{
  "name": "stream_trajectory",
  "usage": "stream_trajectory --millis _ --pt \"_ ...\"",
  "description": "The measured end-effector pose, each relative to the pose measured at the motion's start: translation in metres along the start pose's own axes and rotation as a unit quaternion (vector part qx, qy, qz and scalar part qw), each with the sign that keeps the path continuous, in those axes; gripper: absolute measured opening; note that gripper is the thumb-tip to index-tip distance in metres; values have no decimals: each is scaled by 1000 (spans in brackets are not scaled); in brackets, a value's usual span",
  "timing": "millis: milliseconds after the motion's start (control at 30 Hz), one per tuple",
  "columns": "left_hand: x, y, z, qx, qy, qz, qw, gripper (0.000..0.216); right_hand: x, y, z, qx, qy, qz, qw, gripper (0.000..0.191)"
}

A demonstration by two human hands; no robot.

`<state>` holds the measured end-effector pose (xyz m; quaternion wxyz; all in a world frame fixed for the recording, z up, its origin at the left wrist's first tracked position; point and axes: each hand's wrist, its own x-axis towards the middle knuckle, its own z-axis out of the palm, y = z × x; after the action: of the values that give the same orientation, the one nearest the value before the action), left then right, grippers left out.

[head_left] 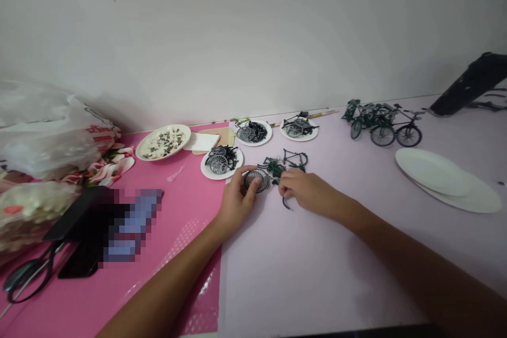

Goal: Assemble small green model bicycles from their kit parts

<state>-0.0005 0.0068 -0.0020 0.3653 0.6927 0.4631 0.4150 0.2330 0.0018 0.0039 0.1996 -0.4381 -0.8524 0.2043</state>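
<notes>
My left hand (236,198) pinches a small grey spoked wheel (256,179) flat on the pale table sheet. My right hand (304,188) is closed beside it, fingers curled on dark green model bicycle parts (274,168). A green bicycle frame (295,159) lies just behind my right hand. A thin dark curved piece (285,204) lies under my right hand's edge.
Three small white plates of wheels and black parts (222,161) (252,132) (299,128) sit behind my hands. Finished model bicycles (382,125) stand at right, near stacked empty white plates (447,179). A bowl of small bits (163,142), plastic bags (47,132), scissors (27,274) and a phone lie left.
</notes>
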Motion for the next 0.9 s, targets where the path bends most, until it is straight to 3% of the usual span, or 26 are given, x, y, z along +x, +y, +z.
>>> stream_trajectory --millis 200,333,600,900 --pt "-1 -2 0 2 -20 16 1000 44 4 3 9 19 155 -59 986 24" --pt "-1 -4 1 23 -36 24 999 42 5 -1 8 43 235 -75 968 17" --pt "-3 -5 0 21 -70 31 997 37 7 -4 9 123 287 -16 950 13" --pt "-3 -6 0 24 -101 43 994 24 7 -2 8 138 277 -15 951 12"
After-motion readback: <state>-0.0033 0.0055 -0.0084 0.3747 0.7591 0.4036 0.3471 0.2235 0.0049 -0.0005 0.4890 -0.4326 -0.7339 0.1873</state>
